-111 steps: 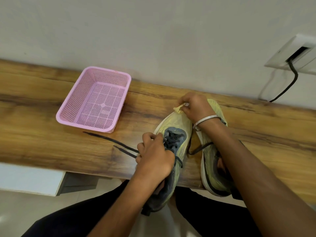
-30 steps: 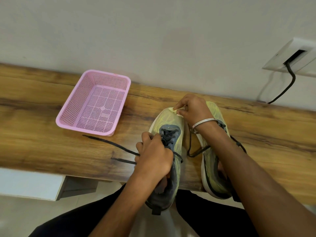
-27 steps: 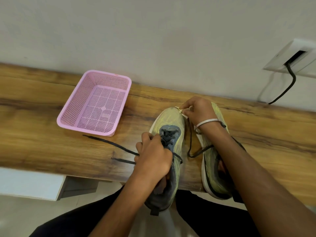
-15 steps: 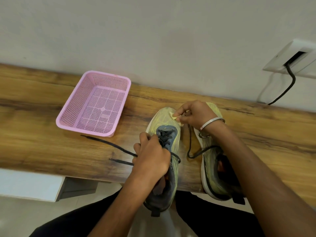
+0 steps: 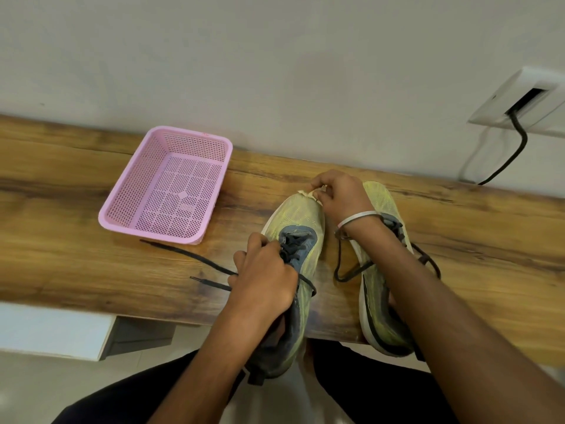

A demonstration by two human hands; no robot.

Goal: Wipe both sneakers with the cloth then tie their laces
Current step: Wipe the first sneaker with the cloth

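Since half-second back, our right hand (image 5: 339,197) slid cloth (image 5: 308,194) up to toe of left sneaker (image 5: 301,221); left hand (image 5: 264,276) grips its tongue. Right sneaker (image 5: 379,200) just beside on counter (image 5: 76,255). Risks: heel overhangs edge, loose laces (image 5: 183,254) snag.

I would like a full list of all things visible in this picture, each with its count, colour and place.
sneakers: two, yellow-green and grey, side by side on the bench, heels past its near edge
laces: black, untied, lying on the bench by each sneaker
cloth: one, pale yellow, at the left sneaker's toe
basket: one, pink, on the bench, left
bench: one, brown wood, against the wall
wall socket: one, white, upper right, black cable plugged in
bangle: one, silver, right wrist
left hand: grips the left sneaker
right hand: pinches the cloth
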